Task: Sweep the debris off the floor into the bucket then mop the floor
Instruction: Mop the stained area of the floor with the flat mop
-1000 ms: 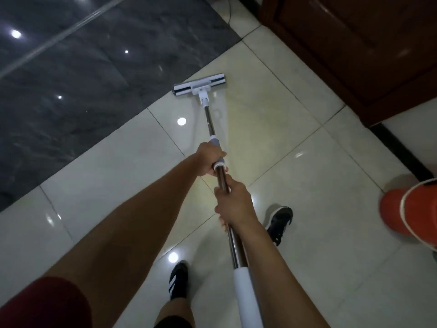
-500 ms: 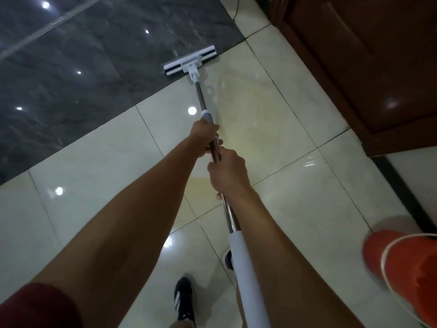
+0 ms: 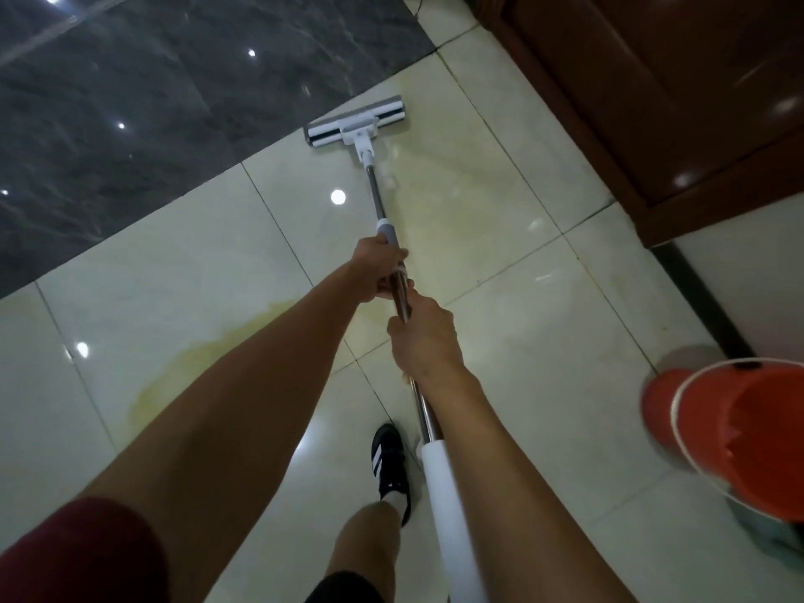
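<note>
Since half a second ago the mop head (image 3: 356,122) has pulled back off the dark tiles (image 3: 130,102) onto the pale floor (image 3: 522,298). The left hand (image 3: 377,272) grips the mop handle (image 3: 393,289) just ahead of the right hand (image 3: 422,337), also clenched round it. Open tile lies left of the grip; the wooden door (image 3: 652,80) and orange bucket (image 3: 739,433) stand right, no writing readable

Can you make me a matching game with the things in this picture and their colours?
Things:
1. bucket
2. mop head
3. shoe
4. cabinet

Colours:
A. black with white stripes
B. dark brown wood
C. orange-red
D. white and grey

Pairs: 1-C, 2-D, 3-A, 4-B
</note>
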